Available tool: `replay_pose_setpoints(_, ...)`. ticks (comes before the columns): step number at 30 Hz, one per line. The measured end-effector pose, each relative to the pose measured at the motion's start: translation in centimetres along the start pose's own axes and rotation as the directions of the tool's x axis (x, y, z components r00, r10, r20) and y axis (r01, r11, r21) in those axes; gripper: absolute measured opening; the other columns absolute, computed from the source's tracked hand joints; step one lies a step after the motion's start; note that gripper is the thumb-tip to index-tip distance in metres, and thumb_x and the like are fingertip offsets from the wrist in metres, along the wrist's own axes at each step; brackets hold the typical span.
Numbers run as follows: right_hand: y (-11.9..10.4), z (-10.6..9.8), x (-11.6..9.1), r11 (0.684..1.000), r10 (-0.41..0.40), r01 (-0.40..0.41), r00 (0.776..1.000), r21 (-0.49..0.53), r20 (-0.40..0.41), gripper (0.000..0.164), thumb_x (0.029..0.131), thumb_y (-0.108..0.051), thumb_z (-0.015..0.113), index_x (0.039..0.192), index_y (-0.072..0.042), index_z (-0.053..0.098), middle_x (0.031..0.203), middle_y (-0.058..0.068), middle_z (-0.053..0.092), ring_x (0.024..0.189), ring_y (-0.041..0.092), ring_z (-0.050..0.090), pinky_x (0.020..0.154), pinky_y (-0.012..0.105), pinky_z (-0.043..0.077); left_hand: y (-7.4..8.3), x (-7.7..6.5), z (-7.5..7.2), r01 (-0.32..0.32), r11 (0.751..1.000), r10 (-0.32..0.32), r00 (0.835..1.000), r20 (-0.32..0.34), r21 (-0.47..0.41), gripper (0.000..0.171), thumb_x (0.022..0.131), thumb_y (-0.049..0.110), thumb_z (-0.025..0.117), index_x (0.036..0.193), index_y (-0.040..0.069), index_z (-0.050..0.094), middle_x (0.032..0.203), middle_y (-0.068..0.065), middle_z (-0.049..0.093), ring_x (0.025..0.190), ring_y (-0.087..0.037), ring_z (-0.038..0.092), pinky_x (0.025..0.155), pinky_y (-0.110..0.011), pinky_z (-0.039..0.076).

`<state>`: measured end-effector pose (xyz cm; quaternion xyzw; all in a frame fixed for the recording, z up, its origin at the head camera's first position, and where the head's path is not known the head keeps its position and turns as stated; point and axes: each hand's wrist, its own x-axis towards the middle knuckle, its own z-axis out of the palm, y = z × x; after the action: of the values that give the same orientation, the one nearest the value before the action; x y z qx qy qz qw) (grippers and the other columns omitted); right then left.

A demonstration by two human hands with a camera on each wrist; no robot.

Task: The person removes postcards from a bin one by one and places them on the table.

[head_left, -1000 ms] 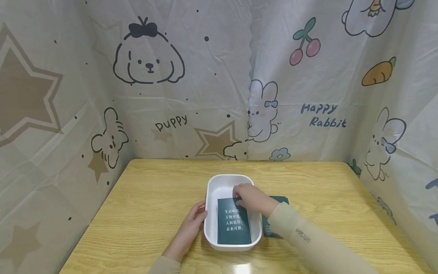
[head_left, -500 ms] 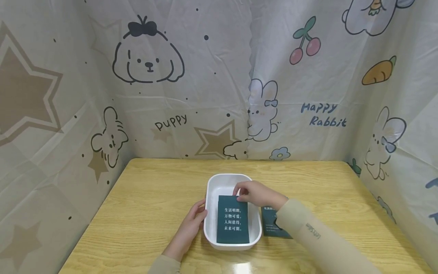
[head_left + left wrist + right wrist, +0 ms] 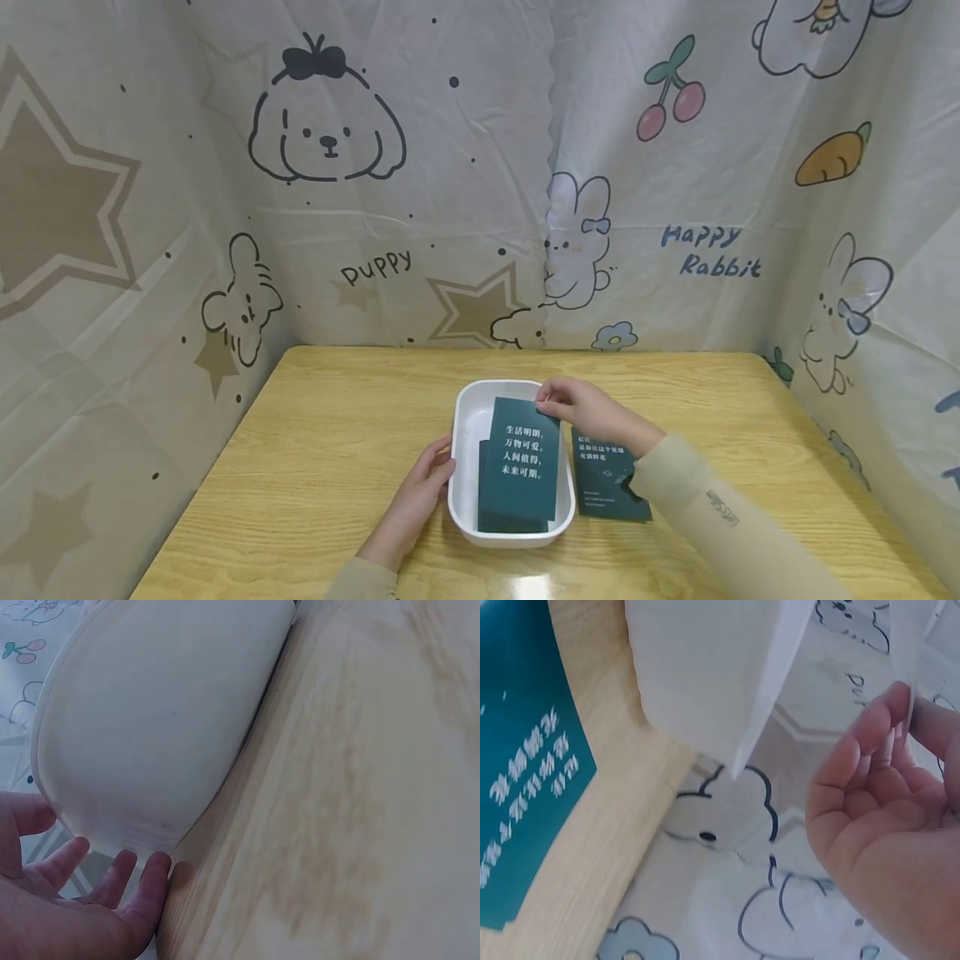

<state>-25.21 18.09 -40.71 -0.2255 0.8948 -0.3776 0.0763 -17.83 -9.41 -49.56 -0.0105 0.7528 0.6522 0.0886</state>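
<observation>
A dark green card printed with white characters (image 3: 522, 496) is pinched at its top right corner between the thumb and fingers of my right hand (image 3: 583, 410). It is raised over the white plastic tub (image 3: 467, 421), and its pale back shows in the right wrist view. Beneath it another green card (image 3: 483, 496) lies in the tub, mostly covered. My left hand (image 3: 420, 490) rests against the tub's left side; in the left wrist view the spread fingertips (image 3: 124, 859) touch the outer wall.
Right of the tub, more dark green cards (image 3: 607, 483) lie on the wooden table (image 3: 360, 417), partly behind the right wrist. A printed cloth (image 3: 330, 225) with cartoon animals hangs behind the table and along both sides.
My right hand has drawn the top card up out of the tub, moving back and to the right, uncovering the card below. The left hand has stayed at the tub's side.
</observation>
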Motion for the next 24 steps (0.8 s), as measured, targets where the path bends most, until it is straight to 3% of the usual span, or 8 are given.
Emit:
replay_pose_setpoints(9, 1.9, -3.7, -1.9, 0.997, 0.048, -0.045, 0.998, 0.056, -0.045, 0.022, 0.093, -0.034, 0.058, 0.101, -0.015, 0.064, 0.095, 0.004, 0.067, 0.087, 0.020, 0.059, 0.087, 0.048, 0.050, -0.1, 0.2, 0.1, -0.017, 1.000, 0.017, 1.000, -0.008, -0.008, 0.047, 0.099, 0.027, 0.046, 0.145, 0.015, 0.039, 0.142, -0.023, 0.045, 0.124, -0.034, 0.045, 0.100, -0.052, 0.045)
replay_pose_setpoints(17, 4.5, -6.4, -3.4, 0.998, 0.059, -0.059, 0.998, 0.032, 0.013, 0.026, 0.094, -0.035, 0.056, 0.102, -0.011, 0.063, 0.094, 0.005, 0.067, 0.089, 0.020, 0.058, 0.089, 0.048, 0.049, -0.2, 0.3, 0.1, -0.015, 1.000, 0.015, 1.000, -0.010, -0.005, 0.047, 0.099, 0.026, 0.045, 0.144, 0.015, 0.039, 0.141, -0.023, 0.045, 0.122, -0.034, 0.046, 0.100, -0.053, 0.044)
replay_pose_setpoints(24, 7.2, -7.3, -4.0, 0.999, 0.023, -0.024, 0.998, 0.027, 0.052, 0.022, 0.094, -0.027, 0.057, 0.100, -0.007, 0.065, 0.093, 0.007, 0.067, 0.088, 0.021, 0.058, 0.085, 0.046, 0.050, -0.3, 0.3, 0.1, -0.017, 1.000, 0.017, 1.000, -0.003, -0.003, 0.047, 0.100, 0.027, 0.045, 0.145, 0.015, 0.038, 0.139, -0.023, 0.046, 0.117, -0.032, 0.050, 0.096, -0.050, 0.047)
